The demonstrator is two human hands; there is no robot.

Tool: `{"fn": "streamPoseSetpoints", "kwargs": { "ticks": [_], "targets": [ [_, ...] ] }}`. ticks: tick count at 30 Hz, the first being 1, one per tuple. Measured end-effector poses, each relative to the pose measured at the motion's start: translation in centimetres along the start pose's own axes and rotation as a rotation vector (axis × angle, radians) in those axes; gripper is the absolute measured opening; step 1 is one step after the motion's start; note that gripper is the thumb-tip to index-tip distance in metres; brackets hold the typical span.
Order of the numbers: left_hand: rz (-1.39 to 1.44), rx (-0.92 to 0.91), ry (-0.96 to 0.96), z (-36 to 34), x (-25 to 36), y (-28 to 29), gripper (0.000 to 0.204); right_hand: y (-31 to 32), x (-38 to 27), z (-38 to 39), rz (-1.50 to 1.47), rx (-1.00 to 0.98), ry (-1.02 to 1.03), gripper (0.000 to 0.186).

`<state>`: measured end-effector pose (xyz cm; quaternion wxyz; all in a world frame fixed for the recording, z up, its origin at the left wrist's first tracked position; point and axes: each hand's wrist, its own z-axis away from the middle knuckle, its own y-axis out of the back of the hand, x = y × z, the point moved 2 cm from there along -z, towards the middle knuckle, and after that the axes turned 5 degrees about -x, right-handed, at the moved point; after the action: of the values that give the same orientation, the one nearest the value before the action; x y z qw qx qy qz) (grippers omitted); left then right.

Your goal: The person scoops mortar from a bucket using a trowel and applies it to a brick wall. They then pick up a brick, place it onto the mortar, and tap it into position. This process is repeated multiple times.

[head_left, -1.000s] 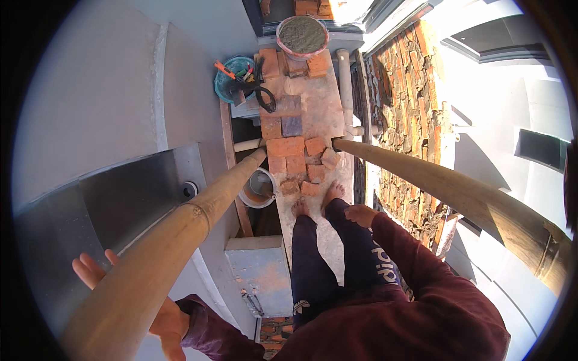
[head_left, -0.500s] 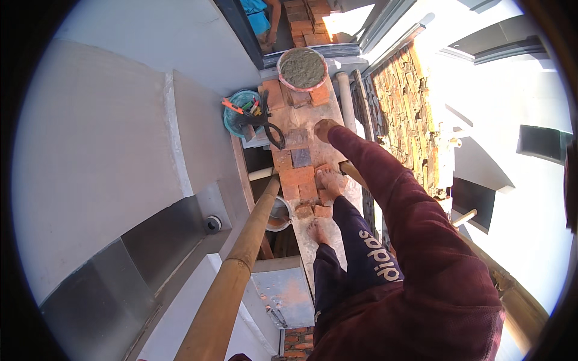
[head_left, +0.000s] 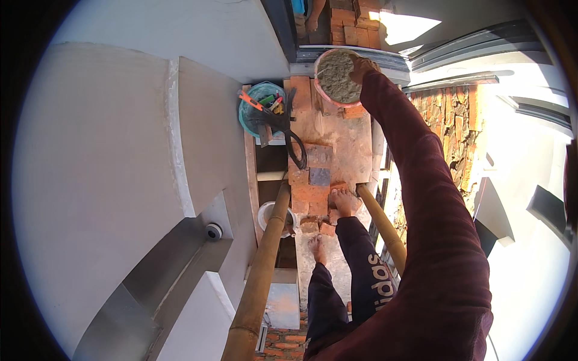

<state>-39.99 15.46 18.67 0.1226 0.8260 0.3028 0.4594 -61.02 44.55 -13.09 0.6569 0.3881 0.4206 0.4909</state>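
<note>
A round bucket with a pinkish rim (head_left: 324,96), full of grey wet mortar (head_left: 337,77), stands on bricks at the far end of the plank walkway. My right hand (head_left: 363,67) is at the bucket's right rim, its fingers closed over the edge and partly hidden by my own hand and maroon sleeve. Nothing of my left hand shows. To the left of the mortar, a teal bucket (head_left: 245,115) holds several tools, among them one with an orange handle (head_left: 250,100). A black curved strap or handle (head_left: 297,150) hangs out of it.
My bare feet stand among loose bricks (head_left: 310,194) on the walkway (head_left: 355,144). Bamboo poles rise at left (head_left: 265,265) and right (head_left: 385,231). Dark gaps and a white bucket (head_left: 263,213) lie below the left edge. Beyond the window frame, another person's arm (head_left: 315,15) shows near stacked bricks.
My right hand has moved forward from above the walkway to the mortar bucket's rim. The whole view has shifted and turned. Less of the other person shows.
</note>
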Motion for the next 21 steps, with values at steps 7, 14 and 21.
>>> {"fn": "streamPoseSetpoints", "kwargs": {
  "ticks": [7,14,21],
  "targets": [
    [-0.003,0.055,0.048,-0.7,-1.9,-0.4,0.072,-1.6,1.3,-1.4,0.356,-0.288,0.352,0.029],
    [0.024,0.080,0.048,-1.3,-2.2,-0.2,0.072,-1.9,2.4,1.1,0.637,-0.231,0.419,0.023],
    [0.078,0.112,0.060,-1.0,-0.7,3.5,0.071,-1.7,4.2,6.4,0.232,-0.355,0.198,0.029]
  ]
}}
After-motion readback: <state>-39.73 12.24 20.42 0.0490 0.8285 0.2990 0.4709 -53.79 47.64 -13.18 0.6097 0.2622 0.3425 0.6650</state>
